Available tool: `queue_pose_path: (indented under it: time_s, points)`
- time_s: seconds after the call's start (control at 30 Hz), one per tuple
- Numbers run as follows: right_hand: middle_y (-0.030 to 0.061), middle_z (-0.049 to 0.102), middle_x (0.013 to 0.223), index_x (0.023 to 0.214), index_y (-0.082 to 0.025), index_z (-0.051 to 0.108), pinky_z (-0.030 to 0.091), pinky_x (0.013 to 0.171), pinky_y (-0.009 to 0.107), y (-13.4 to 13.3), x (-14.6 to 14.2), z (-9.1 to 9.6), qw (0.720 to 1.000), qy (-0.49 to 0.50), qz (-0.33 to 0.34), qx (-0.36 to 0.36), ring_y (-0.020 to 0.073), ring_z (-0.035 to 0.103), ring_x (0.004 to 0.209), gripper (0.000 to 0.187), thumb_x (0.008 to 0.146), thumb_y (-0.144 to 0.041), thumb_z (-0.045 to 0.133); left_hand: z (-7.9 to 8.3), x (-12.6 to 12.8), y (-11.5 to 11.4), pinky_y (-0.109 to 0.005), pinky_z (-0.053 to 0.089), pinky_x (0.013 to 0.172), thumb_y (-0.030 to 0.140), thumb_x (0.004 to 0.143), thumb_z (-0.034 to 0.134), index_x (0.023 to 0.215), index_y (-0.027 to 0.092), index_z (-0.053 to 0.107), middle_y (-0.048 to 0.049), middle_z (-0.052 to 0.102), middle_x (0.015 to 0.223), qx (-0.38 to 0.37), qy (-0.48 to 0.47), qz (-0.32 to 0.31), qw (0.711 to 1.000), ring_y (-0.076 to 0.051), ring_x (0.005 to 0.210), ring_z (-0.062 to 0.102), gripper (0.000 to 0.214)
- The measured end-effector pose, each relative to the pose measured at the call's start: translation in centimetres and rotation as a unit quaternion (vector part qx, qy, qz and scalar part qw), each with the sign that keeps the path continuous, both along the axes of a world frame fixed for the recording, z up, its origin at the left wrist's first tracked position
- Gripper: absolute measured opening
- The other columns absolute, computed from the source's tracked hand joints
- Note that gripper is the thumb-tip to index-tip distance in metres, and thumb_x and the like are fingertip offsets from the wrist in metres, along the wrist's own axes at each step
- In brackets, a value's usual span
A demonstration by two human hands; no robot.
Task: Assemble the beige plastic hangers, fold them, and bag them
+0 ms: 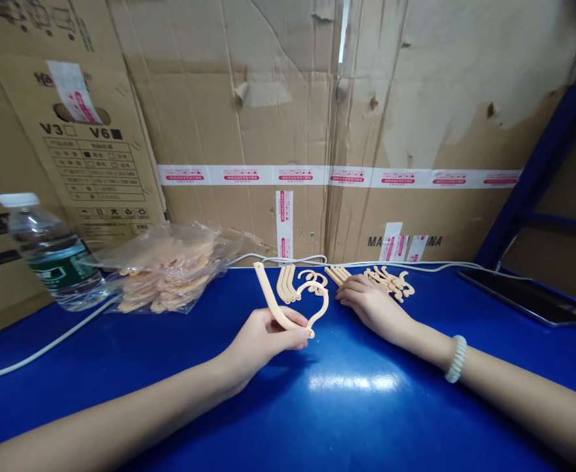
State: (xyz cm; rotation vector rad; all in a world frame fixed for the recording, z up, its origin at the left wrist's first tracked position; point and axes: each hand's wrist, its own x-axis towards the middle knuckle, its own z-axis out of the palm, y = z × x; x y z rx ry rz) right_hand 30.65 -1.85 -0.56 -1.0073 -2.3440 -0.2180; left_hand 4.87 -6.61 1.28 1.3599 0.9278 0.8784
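Note:
My left hand point(263, 341) is closed on a beige curved plastic piece point(288, 308) made of a long arm and a hooked arm joined at the bottom, held just above the blue table point(347, 406). My right hand point(367, 303) lies on the table with its fingers stretched toward a small row of beige straight pieces point(338, 273). Right of them lies a pile of hooked beige pieces point(391, 282). Several curved beige pieces point(288, 283) lie between the hands, farther back. A white bead bracelet point(455, 359) circles my right wrist.
A clear plastic bag point(164, 269) full of beige parts lies at the back left, beside a water bottle point(52, 252). A white cable point(42, 347) runs along the back and left. Cardboard boxes point(288, 118) wall the back. A dark tablet point(519, 295) lies at the right.

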Motion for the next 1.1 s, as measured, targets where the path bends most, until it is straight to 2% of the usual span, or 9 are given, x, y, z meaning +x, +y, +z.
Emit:
queue_pose_path:
  time_s: [0.13,0.23,0.37,0.5,0.7,0.8,0.93,1.03,1.1]
  points:
    - [0.0109,0.07,0.101,0.088,-0.019,0.069,0.051,0.084,0.043,-0.2,0.0,0.5,0.998,0.064,0.009,0.012,0.025,0.062,0.095,0.022,0.093,-0.015,0.048,-0.1,-0.1,0.1,-0.024,0.049,0.071,0.024,0.067,0.08,0.081,0.013,0.07,-0.0031,0.07,0.074,-0.006,-0.02,-0.001,1.0,-0.013,0.072,0.063,0.02]
    - [0.0097,0.07,0.099,0.097,-0.019,0.067,0.054,0.077,0.039,-1.4,-0.8,1.6,0.974,0.228,0.002,-0.018,0.0224,0.066,0.089,0.019,0.095,-0.022,0.048,-0.2,-0.1,0.0,-0.025,0.051,0.072,0.024,0.065,0.082,0.081,0.012,0.069,-0.0035,0.07,0.076,-0.02,-0.046,0.006,0.999,-0.013,0.072,0.064,0.024]
    - [0.0026,0.07,0.074,0.104,-0.021,0.067,0.056,0.066,0.033,-4.6,-3.0,3.1,0.869,0.465,0.046,-0.161,0.0174,0.067,0.065,0.021,0.092,-0.034,0.057,-0.1,-0.1,-0.1,-0.026,0.052,0.073,0.025,0.064,0.084,0.082,0.012,0.069,-0.0034,0.069,0.076,-0.022,-0.067,0.018,0.997,-0.013,0.072,0.064,0.027]
    - [0.0081,0.072,0.105,0.096,-0.021,0.072,0.057,0.082,0.037,-7.2,-5.0,3.5,0.771,0.577,0.085,-0.254,0.021,0.071,0.085,0.022,0.086,-0.04,0.066,-0.1,0.0,-0.2,-0.027,0.051,0.071,0.026,0.064,0.084,0.083,0.012,0.068,-0.003,0.068,0.075,-0.017,-0.068,0.016,0.997,-0.013,0.07,0.064,0.029]
    - [0.0087,0.073,0.097,0.087,-0.02,0.076,0.055,0.082,0.038,-7.4,-5.3,2.7,0.705,0.632,0.028,-0.32,0.0205,0.068,0.081,0.028,0.07,-0.041,0.08,-0.3,0.1,-0.1,-0.026,0.049,0.069,0.022,0.064,0.08,0.079,0.014,0.063,-0.0009,0.068,0.072,0.007,-0.055,-0.001,0.998,-0.012,0.068,0.063,0.024]
    - [0.0044,0.069,0.098,0.101,-0.023,0.072,0.054,0.072,0.03,-7.2,-5.3,2.4,0.691,0.637,0.019,-0.34,0.0155,0.066,0.074,0.041,0.064,-0.033,0.085,-0.2,0.1,-0.2,-0.025,0.048,0.069,0.02,0.065,0.077,0.077,0.014,0.062,-0.0003,0.069,0.072,0.02,-0.038,-0.011,0.999,-0.012,0.067,0.062,0.02]
    - [-0.0013,0.064,0.09,0.122,-0.028,0.06,0.054,0.076,0.029,-7.2,-5.8,2.0,0.628,0.651,0.052,-0.422,0.0143,0.067,0.076,0.071,0.056,-0.022,0.088,-0.2,0.0,-0.4,-0.026,0.046,0.07,0.018,0.064,0.076,0.076,0.015,0.062,0.0,0.068,0.074,0.043,-0.005,-0.015,0.999,-0.013,0.07,0.061,0.019]
    - [-0.0005,0.065,0.079,0.114,-0.022,0.064,0.052,0.087,0.032,-7.2,-6.1,1.5,0.598,0.638,0.073,-0.48,0.0178,0.068,0.085,0.062,0.056,-0.022,0.088,-0.3,-0.1,-0.5,-0.026,0.045,0.07,0.021,0.066,0.076,0.077,0.016,0.064,0.0001,0.067,0.077,0.067,0.005,-0.022,0.998,-0.014,0.073,0.06,0.018]
    - [0.0017,0.068,0.08,0.101,-0.019,0.068,0.051,0.087,0.031,-7.2,-6.1,1.2,0.612,0.618,0.074,-0.488,0.0174,0.067,0.086,0.046,0.06,-0.025,0.087,-0.3,-0.1,-0.5,-0.026,0.044,0.068,0.022,0.067,0.076,0.077,0.016,0.065,0.0003,0.065,0.077,0.078,0.011,-0.028,0.997,-0.014,0.072,0.058,0.016]
